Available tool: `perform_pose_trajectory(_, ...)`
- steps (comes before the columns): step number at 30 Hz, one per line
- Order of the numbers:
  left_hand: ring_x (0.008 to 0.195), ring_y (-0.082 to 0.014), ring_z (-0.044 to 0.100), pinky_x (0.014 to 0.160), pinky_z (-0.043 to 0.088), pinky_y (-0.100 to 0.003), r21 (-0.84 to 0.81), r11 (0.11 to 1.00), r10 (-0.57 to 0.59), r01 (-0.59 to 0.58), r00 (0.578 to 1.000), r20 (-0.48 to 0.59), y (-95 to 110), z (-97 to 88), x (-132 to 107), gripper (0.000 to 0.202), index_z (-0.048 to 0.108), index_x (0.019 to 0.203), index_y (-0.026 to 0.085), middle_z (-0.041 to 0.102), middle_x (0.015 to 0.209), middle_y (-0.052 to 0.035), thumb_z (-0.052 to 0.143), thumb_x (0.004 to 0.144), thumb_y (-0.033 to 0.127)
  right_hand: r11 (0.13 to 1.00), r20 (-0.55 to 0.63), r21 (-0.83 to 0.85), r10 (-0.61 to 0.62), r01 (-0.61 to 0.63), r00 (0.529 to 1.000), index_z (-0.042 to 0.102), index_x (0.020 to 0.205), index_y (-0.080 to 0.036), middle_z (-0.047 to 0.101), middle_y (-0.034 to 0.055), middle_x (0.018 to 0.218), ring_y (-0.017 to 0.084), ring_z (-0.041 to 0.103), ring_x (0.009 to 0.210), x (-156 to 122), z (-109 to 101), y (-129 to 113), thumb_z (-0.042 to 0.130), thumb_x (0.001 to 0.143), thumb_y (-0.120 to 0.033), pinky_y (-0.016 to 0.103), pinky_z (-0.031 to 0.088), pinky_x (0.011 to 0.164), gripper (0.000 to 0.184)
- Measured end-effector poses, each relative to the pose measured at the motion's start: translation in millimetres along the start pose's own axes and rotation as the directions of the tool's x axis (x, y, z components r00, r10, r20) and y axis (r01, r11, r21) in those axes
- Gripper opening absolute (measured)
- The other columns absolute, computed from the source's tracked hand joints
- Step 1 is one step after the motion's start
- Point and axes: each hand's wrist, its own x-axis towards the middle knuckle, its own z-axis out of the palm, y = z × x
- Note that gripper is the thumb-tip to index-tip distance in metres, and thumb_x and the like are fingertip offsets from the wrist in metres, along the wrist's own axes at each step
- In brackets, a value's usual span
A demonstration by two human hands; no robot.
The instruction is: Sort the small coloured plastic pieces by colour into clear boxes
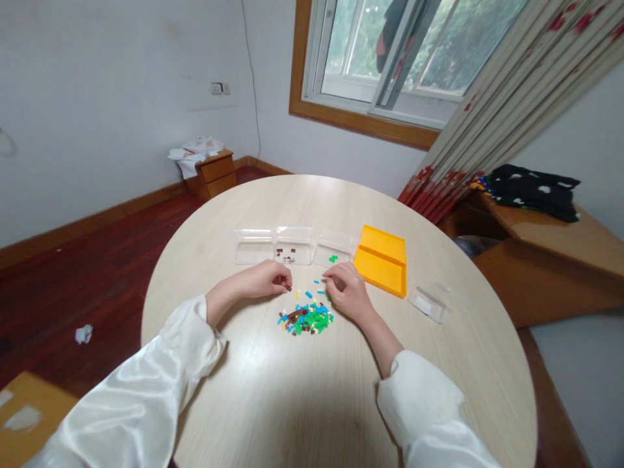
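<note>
A mixed pile of small toy building bricks [307, 318] in green, blue, brown, yellow and white lies on the round table, with a few loose blue ones just behind it. Left of and behind the pile, my left hand [266, 278] is closed in a pinch on a small brown brick [289, 288]. My right hand [347, 290] is curled at the pile's right back edge, among loose bricks; what its fingertips hold, if anything, is too small to make out. Beyond my hands stand three clear plastic boxes: a left box [254, 253], a middle box [303, 259] with several brown bricks, and a right box [319, 255] with green bricks.
An open yellow case [383, 260] lies right of the clear boxes. Farther right is another small clear box [429, 304] with something white in it. The round table [273, 396] has a curved edge; a wooden desk [550, 240] stands beyond it on the right.
</note>
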Motion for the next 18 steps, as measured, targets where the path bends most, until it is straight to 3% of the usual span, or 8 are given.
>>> perform_pose_trajectory(18,0.06,-0.0098,0.048,0.057,0.037,-0.022,-0.097,0.995,0.0,-0.006,0.998,-0.064,6.2,-1.1,-1.6,0.013,0.064,0.077,0.012,0.061,0.068,-0.0014,0.053,0.07,0.012,1.0,0.01,0.016,0.012,-0.012,1.0,0.06,0.074,-0.021,0.062,0.0045,0.072,0.021,0.054,0.077,0.2,-0.6,-1.4,0.05,0.076,-0.01,0.036,0.045,0.072,0.015)
